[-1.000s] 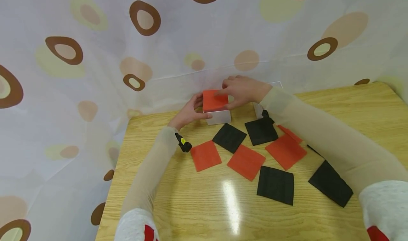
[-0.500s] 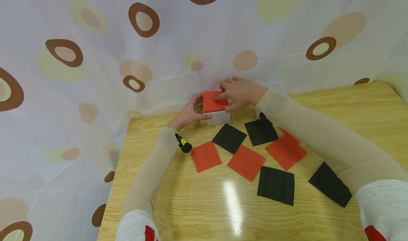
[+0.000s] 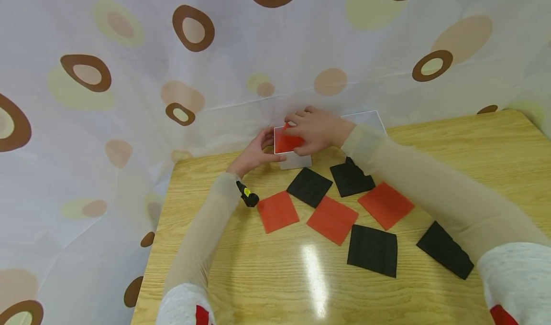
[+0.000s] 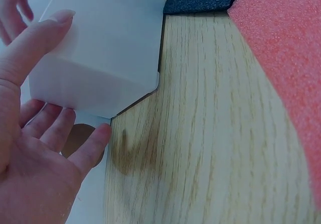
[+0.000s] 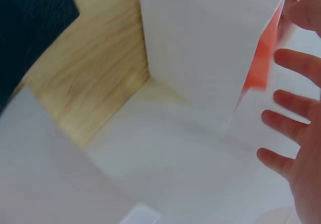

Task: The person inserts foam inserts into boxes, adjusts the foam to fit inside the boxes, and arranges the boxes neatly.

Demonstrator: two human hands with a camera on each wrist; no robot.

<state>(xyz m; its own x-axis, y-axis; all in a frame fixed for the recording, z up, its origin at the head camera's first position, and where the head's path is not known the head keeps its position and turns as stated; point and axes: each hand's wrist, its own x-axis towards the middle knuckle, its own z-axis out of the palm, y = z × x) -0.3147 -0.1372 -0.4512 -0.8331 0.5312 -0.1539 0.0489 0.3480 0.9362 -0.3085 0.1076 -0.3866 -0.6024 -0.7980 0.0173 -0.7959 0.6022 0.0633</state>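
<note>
A small white box with its top open stands at the table's back edge. My left hand holds it at the left, thumb on the front wall and fingers along the side, as the left wrist view of the box also shows. Inside lies a red foam square, sunk below the rim with a part raised at the back. My right hand reaches over the opening, its fingertips on the red square. In the right wrist view the fingers are spread beside the opening, where the red square shows.
A second white box stands to the right, partly behind my right forearm. Several flat foam squares, such as a red one and a black one, are spread on the wooden table. A patterned curtain hangs behind.
The red foam square has gone down from the top of the box to below its rim. My right hand has moved slightly left and over the opening. The left hand stays put.
</note>
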